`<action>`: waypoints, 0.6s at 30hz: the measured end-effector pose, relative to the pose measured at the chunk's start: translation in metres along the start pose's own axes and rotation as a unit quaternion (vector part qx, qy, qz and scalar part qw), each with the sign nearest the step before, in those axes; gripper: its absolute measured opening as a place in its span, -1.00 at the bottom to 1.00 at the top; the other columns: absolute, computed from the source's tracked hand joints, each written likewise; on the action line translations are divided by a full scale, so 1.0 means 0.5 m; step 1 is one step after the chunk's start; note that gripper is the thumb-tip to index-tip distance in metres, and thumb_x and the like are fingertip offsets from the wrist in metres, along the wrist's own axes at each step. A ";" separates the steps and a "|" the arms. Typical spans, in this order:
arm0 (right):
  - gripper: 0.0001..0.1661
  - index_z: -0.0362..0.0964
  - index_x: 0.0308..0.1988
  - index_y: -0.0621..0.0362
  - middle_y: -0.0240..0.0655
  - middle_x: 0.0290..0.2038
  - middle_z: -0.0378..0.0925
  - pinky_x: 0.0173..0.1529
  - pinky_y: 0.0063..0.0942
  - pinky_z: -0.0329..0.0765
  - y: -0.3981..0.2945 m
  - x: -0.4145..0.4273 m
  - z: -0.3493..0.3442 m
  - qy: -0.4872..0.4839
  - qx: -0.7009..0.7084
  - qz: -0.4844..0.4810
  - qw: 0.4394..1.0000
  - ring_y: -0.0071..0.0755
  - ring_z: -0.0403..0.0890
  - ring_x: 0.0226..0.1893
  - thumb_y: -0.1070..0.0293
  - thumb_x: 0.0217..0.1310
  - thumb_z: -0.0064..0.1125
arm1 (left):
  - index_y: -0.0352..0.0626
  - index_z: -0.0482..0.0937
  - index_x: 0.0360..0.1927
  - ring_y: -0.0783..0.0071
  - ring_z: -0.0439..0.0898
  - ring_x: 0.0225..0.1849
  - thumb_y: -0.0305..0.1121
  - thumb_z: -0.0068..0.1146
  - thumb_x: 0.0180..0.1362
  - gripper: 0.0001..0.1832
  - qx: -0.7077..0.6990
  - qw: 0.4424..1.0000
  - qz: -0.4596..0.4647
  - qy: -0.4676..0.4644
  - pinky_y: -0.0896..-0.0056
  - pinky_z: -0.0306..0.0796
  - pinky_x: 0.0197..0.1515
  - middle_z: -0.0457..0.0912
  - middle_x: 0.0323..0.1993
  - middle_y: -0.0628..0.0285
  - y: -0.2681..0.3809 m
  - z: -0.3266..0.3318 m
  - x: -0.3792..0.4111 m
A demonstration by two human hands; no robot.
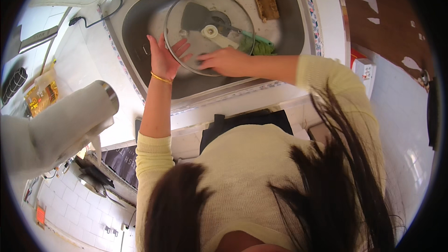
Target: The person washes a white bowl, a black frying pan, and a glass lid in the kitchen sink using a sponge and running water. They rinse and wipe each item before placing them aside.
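A round glass pot lid [217, 10] with a metal rim is held over the sink, its pale centre fitting [210, 31] facing up. My left hand [171, 56] supports the near-left rim, its spread fingers showing through the glass from beneath. Over the near part of the lid lies my right hand [225, 62], fingers pointing left. A small dark, blurred thing is at its fingertips; whether it is gripped is unclear. Through the glass I see a grey-bladed spatula [196, 17]; its teal handle [260, 38] reaches past the rim. A green scouring cloth [263, 48] lies beside that handle.
The steel sink [292, 38] surrounds the lid. A worn brown sponge [267, 6] rests on its floor at the far right. Left of it, a black cable plug [74, 21] lies on the white counter [78, 54]. A pale cylindrical object [80, 101] juts in nearer to me.
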State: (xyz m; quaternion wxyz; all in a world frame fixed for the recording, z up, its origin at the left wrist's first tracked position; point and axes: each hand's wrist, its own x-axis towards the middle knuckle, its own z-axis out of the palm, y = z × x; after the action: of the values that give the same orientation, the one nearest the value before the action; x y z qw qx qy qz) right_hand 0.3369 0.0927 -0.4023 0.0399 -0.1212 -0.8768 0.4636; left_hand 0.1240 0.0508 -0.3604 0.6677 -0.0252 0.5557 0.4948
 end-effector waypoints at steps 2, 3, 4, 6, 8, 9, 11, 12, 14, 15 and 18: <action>-0.60 0.45 -0.11 -0.08 -0.30 0.09 0.39 -0.11 -0.29 0.52 -0.004 0.105 0.000 0.092 -0.037 -0.017 0.995 -0.18 0.54 -0.12 0.47 -0.04 0.05 | 0.15 0.09 0.27 -0.05 0.36 0.12 0.44 -0.38 0.06 -0.18 0.004 0.998 0.037 -0.043 -0.19 0.26 0.06 0.34 0.08 -0.20 -0.007 -0.025 0.016; -0.61 0.45 -0.10 -0.08 -0.29 0.09 0.39 -0.10 -0.28 0.52 0.031 0.152 -0.007 0.159 -0.059 -0.018 0.985 -0.17 0.54 -0.12 0.47 -0.02 0.02 | 0.14 0.09 0.27 -0.04 0.36 0.12 0.44 -0.38 0.06 -0.18 0.014 0.999 0.024 -0.037 -0.18 0.26 0.06 0.34 0.08 -0.19 -0.004 -0.016 0.013; -0.61 0.44 -0.09 -0.07 -0.27 0.09 0.39 -0.10 -0.27 0.51 0.082 0.189 -0.021 0.228 -0.082 -0.019 0.970 -0.17 0.54 -0.13 0.47 0.01 0.00 | 0.14 0.09 0.27 -0.02 0.37 0.11 0.44 -0.38 0.06 -0.18 0.025 0.999 0.010 -0.032 -0.18 0.27 0.06 0.34 0.09 -0.18 0.005 -0.001 0.007; -0.63 0.44 -0.10 -0.04 -0.25 0.09 0.38 -0.09 -0.23 0.50 0.162 0.204 -0.078 0.261 -0.104 0.094 0.955 -0.14 0.54 -0.12 0.46 0.02 -0.03 | 0.15 0.08 0.27 0.01 0.37 0.11 0.35 -0.34 0.13 -0.26 0.035 0.999 0.006 -0.041 -0.18 0.28 0.04 0.36 0.08 -0.16 0.013 0.011 -0.003; -0.62 0.45 -0.12 0.00 -0.24 0.04 0.42 -0.11 -0.21 0.50 0.258 0.154 -0.079 0.307 -0.153 0.140 0.929 -0.10 0.53 -0.14 0.50 -0.02 -0.01 | 0.16 0.01 0.30 0.05 0.43 0.05 0.13 -0.22 0.21 -0.36 0.036 0.998 0.022 -0.035 -0.09 0.31 -0.01 0.39 0.05 -0.06 0.008 0.001 0.003; -0.62 0.46 -0.13 0.01 -0.24 0.00 0.44 -0.12 -0.20 0.49 0.265 0.111 -0.078 0.270 -0.179 0.173 0.930 -0.09 0.53 -0.15 0.52 -0.04 0.00 | 0.16 -0.03 0.32 0.08 0.46 0.01 0.02 -0.16 0.25 -0.38 0.032 0.998 0.031 -0.034 -0.05 0.32 -0.04 0.41 0.03 0.00 0.005 -0.003 0.008; -0.61 0.47 -0.14 0.02 -0.24 -0.07 0.47 -0.12 -0.21 0.50 0.237 0.030 -0.094 0.160 -0.192 0.247 0.936 -0.08 0.54 -0.17 0.55 -0.06 0.01 | 0.13 -0.02 0.31 0.11 0.48 -0.02 -0.20 -0.08 0.24 -0.40 0.040 0.997 0.053 -0.028 0.06 0.40 -0.11 0.43 -0.01 0.04 0.002 0.007 0.010; -0.60 0.47 -0.14 0.03 -0.24 -0.11 0.48 -0.12 -0.23 0.50 0.195 -0.003 -0.092 0.088 -0.171 0.291 0.937 -0.08 0.54 -0.19 0.55 -0.07 0.01 | 0.11 -0.01 0.30 0.13 0.49 -0.04 -0.31 -0.04 0.23 -0.39 0.047 0.997 0.062 -0.023 0.11 0.44 -0.14 0.45 -0.03 0.06 0.000 0.011 0.009; -0.62 0.47 -0.16 0.04 -0.25 -0.09 0.46 -0.12 -0.23 0.50 0.104 -0.052 -0.052 0.052 -0.063 0.286 0.955 -0.08 0.54 -0.18 0.55 -0.08 0.02 | 0.09 0.02 0.29 0.19 0.51 -0.06 -0.41 -0.05 0.21 -0.40 0.075 0.995 0.060 -0.013 0.22 0.48 -0.20 0.46 -0.06 0.11 0.007 0.017 0.012; -0.62 0.46 -0.15 0.05 -0.27 -0.07 0.45 -0.08 -0.21 0.48 0.045 -0.061 -0.037 0.087 -0.037 0.222 0.971 -0.07 0.52 -0.15 0.55 -0.08 0.03 | 0.07 0.03 0.28 0.21 0.52 -0.08 -0.46 -0.05 0.20 -0.40 0.087 0.994 0.059 -0.005 0.27 0.50 -0.23 0.47 -0.07 0.14 0.009 0.019 0.009; -0.53 0.36 0.00 0.02 -0.24 -0.05 0.45 -0.01 -0.36 0.43 -0.056 -0.019 -0.019 0.227 0.162 0.172 0.945 -0.18 0.50 -0.09 0.45 0.01 0.09 | -0.10 0.13 0.25 0.23 0.55 -0.09 -0.48 -0.10 0.21 -0.49 0.179 0.975 0.131 0.028 0.27 0.53 -0.15 0.50 -0.06 0.00 0.007 0.075 -0.021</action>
State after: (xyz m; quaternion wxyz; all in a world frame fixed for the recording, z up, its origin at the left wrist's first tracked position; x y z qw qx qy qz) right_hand 0.3431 0.0827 -0.3737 0.1766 -0.3645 -0.7232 0.5593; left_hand 0.1495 0.0681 -0.3362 0.5753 0.1536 0.6519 0.4695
